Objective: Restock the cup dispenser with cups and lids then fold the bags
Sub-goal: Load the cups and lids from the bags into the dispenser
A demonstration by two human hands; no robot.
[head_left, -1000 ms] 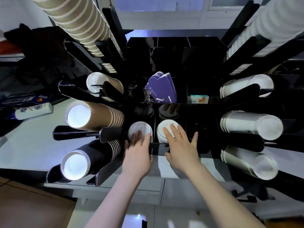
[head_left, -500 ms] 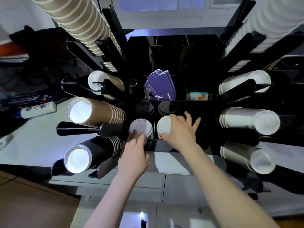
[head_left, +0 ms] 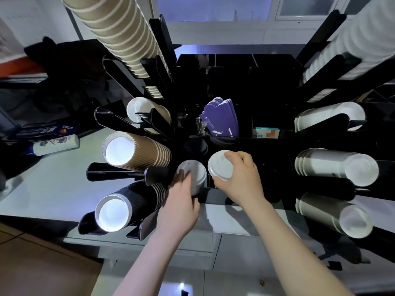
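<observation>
I observe the right hand [head_left: 239, 180] now curled round the right-hand stack of white lids [head_left: 221, 165], thumb at its near rim and fingers over the far rim; a second ago this hand lay flat on top of that stack with fingers spread. The stack appears lifted and tilted toward me, out of its slot in the front row of the black cup dispenser [head_left: 235, 82]. My reading: the lids are being reseated or drawn out for adjustment, so the lid part of the restock is in hand, not finished.

The left hand [head_left: 181, 201] has shifted little. Its fingers lie fairly straight against the near side of the left lid stack [head_left: 192, 174], steadying it; this grip is released, touching only, with nothing grasped.

Cup rails on both sides are loaded: brown ribbed cups [head_left: 136, 152], black ribbed cups [head_left: 126, 208] and white cups [head_left: 335, 167]. No bags for folding are in view.

Writing: the purple sleeves [head_left: 220, 118] in the centre compartment carry white marks I cannot read. A small white and orange box [head_left: 266, 132] beside them has print too small to tell. A blue packet [head_left: 40, 131] and a white tube [head_left: 55, 144] at the left edge of the desk [head_left: 53, 184] bear lettering, illegible.
</observation>
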